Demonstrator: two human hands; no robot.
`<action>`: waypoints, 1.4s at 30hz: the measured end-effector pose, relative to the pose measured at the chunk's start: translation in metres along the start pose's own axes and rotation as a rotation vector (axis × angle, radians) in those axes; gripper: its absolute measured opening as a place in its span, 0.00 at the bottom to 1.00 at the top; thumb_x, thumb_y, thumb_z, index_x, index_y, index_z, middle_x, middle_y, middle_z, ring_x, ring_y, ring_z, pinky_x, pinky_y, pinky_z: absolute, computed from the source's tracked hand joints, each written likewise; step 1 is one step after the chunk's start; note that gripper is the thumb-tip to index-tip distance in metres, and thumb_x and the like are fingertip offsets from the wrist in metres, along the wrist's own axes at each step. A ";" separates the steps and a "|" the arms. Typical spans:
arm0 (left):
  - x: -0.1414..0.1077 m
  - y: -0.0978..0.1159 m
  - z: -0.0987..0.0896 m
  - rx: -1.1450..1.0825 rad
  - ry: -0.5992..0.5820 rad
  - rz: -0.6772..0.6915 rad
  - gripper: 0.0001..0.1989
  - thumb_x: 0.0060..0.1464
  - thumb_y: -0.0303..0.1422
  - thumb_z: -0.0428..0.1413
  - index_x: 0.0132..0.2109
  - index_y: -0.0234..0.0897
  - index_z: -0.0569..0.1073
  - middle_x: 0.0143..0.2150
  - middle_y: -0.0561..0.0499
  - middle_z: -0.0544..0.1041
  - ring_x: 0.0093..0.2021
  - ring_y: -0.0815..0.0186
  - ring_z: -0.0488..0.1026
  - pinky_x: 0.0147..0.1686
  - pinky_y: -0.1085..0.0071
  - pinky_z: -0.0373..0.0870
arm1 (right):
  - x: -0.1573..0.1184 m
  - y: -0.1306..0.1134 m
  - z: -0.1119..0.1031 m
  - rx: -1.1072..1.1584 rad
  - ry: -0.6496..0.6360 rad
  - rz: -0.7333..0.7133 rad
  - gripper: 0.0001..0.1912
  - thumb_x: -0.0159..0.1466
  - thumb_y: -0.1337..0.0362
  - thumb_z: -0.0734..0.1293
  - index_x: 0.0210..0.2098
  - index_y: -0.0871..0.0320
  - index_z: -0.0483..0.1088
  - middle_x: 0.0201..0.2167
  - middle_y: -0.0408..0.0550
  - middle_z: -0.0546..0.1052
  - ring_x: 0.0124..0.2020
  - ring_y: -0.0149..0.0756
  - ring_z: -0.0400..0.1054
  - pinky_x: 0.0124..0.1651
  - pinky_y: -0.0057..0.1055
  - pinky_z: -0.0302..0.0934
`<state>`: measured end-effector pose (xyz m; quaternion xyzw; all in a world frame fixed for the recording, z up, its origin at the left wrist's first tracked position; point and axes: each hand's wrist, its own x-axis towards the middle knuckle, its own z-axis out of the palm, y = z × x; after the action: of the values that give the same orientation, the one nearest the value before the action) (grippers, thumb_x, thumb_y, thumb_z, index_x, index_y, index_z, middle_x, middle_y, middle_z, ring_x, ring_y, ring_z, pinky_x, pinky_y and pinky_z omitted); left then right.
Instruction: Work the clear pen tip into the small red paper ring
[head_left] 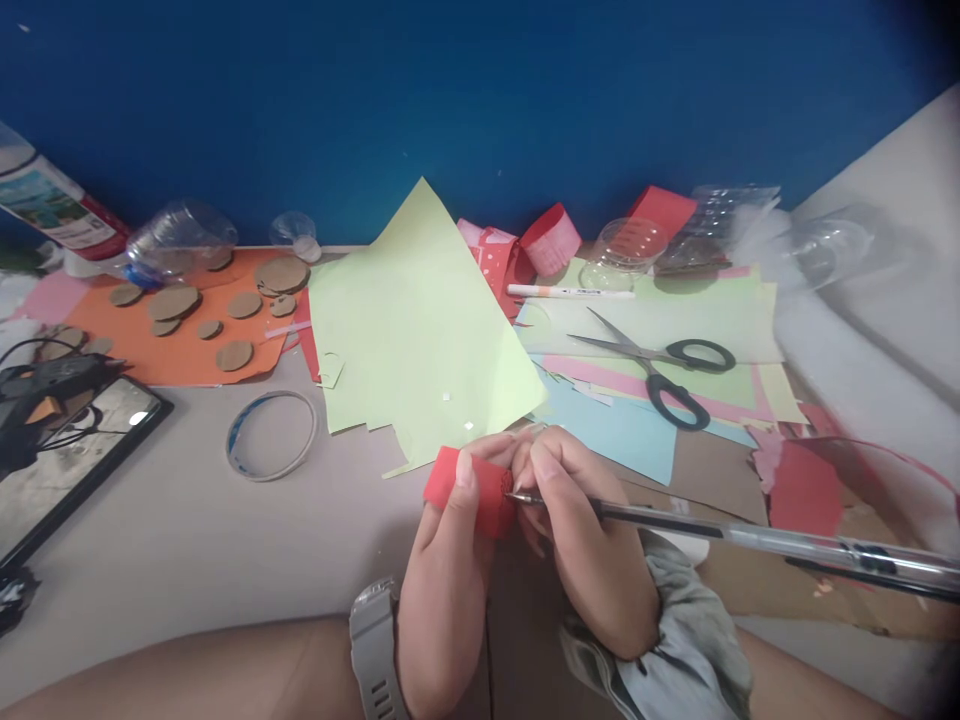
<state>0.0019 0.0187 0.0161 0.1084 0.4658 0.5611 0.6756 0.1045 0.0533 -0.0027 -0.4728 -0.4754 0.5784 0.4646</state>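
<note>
My left hand (450, 560) holds a small piece of red paper (491, 498), with the thumb pressed on its face. At the paper's right edge is a dark drawn mark, and the tip of a clear ballpoint pen (697, 525) touches there. The pen runs off to the right, gripped near its tip by my right hand (577, 520). Both hands are close together, just below a large light green sheet (412, 330). Some of my right fingers are hidden behind the thumb.
Black-handled scissors (660, 358) and a marker (570, 292) lie on papers at the right. A tape roll (271, 435), cardboard discs (174, 302) on orange paper (150, 350) and a phone (75, 460) are at the left. Plastic bottles (184, 240) stand along the blue wall.
</note>
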 end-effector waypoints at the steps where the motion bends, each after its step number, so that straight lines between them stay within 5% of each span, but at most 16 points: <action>1: 0.000 0.000 -0.001 0.005 0.003 0.000 0.21 0.73 0.52 0.57 0.53 0.43 0.86 0.56 0.45 0.88 0.65 0.43 0.78 0.74 0.44 0.64 | 0.000 -0.001 0.000 -0.011 0.007 -0.013 0.20 0.77 0.55 0.67 0.28 0.51 0.68 0.22 0.37 0.64 0.20 0.33 0.53 0.22 0.31 0.51; 14: 0.001 0.000 0.001 0.033 0.045 -0.029 0.22 0.71 0.54 0.58 0.52 0.42 0.85 0.55 0.42 0.87 0.64 0.40 0.77 0.73 0.39 0.62 | -0.001 -0.006 0.000 -0.037 0.006 -0.068 0.19 0.78 0.61 0.65 0.28 0.51 0.68 0.24 0.38 0.65 0.21 0.33 0.54 0.27 0.34 0.54; 33: -0.001 0.000 0.002 0.015 -0.015 -0.005 0.21 0.75 0.51 0.55 0.52 0.44 0.86 0.56 0.47 0.89 0.61 0.47 0.81 0.64 0.52 0.71 | -0.004 0.000 -0.002 -0.052 -0.002 -0.051 0.19 0.78 0.61 0.65 0.29 0.51 0.68 0.25 0.38 0.65 0.22 0.33 0.54 0.26 0.33 0.52; 42: 0.001 0.000 -0.001 0.049 0.011 -0.011 0.22 0.73 0.52 0.56 0.54 0.43 0.86 0.57 0.44 0.88 0.64 0.42 0.79 0.69 0.45 0.69 | -0.003 0.000 -0.003 -0.065 -0.012 -0.062 0.18 0.78 0.63 0.64 0.30 0.51 0.68 0.24 0.37 0.64 0.22 0.33 0.52 0.27 0.34 0.53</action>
<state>0.0012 0.0190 0.0153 0.1191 0.4838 0.5464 0.6732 0.1080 0.0512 -0.0024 -0.4692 -0.5112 0.5507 0.4640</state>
